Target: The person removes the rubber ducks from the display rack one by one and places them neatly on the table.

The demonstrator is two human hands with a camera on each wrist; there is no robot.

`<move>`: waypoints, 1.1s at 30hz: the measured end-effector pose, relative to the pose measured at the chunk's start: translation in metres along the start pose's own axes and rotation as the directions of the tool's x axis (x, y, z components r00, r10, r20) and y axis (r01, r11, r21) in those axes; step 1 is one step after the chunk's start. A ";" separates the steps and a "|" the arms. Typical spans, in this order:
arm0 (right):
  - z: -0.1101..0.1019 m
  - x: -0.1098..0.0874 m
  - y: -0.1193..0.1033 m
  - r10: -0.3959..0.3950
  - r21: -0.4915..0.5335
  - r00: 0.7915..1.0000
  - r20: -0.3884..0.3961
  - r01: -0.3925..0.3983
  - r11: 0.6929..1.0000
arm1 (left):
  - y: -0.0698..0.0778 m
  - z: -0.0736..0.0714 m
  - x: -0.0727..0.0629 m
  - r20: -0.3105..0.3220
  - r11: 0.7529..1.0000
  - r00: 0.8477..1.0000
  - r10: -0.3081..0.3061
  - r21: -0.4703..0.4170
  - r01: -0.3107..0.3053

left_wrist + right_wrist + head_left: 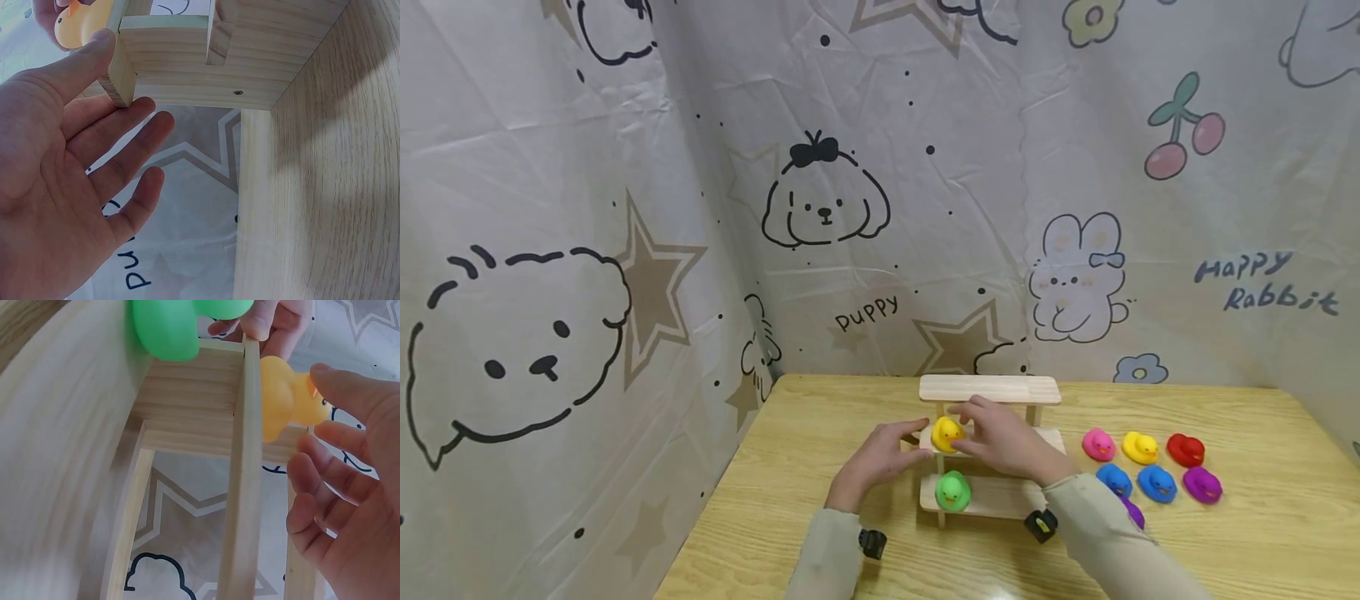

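A yellow rubber duck point(947, 434) stands at the left end of the middle board of a small wooden shelf point(988, 389). My right hand point(1003, 437) has thumb and index finger on either side of its head, lightly pinching it, the other fingers loosely bent. At the same board's left end, my left hand point(880, 457) grips the wood, thumb at the front edge and fingers behind; the left wrist view shows the thumb point(103, 47) on the board's end. Below, a green rubber duck point(952, 492) sits on the lowest board.
Right of the shelf, several more rubber ducks stand on the wooden table point(1247, 550): a pink duck point(1098, 445), a yellow one, a red duck point(1186, 450), blue ones and purple ones. My right forearm partly covers one purple duck. A printed curtain point(880, 317) hangs behind and beside the table.
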State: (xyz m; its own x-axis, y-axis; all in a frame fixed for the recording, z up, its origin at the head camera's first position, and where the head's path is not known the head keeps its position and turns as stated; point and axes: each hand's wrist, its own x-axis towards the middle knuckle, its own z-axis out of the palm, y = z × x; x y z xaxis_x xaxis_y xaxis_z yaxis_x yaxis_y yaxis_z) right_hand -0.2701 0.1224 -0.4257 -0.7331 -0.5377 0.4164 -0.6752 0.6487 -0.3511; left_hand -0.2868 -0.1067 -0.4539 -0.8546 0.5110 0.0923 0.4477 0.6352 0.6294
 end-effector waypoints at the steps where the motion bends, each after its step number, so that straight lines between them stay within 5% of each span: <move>1: 0.001 0.000 0.000 -0.002 -0.001 1.000 0.001 0.002 1.000 | 0.000 0.000 0.000 0.000 1.000 1.000 -0.002 -0.003 0.002; 20: 0.004 -0.004 -0.001 0.001 0.004 1.000 0.009 -0.001 1.000 | -0.003 0.002 0.000 0.003 1.000 1.000 -0.001 -0.019 0.001; 33: -0.024 -0.030 0.000 0.009 -0.024 1.000 -0.022 -0.010 1.000 | -0.003 0.002 0.000 -0.005 1.000 1.000 0.008 -0.021 -0.008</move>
State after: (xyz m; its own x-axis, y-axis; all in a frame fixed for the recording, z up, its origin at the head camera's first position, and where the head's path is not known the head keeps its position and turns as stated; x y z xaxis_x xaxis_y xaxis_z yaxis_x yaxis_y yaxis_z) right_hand -0.2463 0.1519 -0.4181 -0.7372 -0.5196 0.4320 -0.6660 0.6667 -0.3347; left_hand -0.2872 -0.1075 -0.4578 -0.8525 0.5129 0.1014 0.4489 0.6187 0.6447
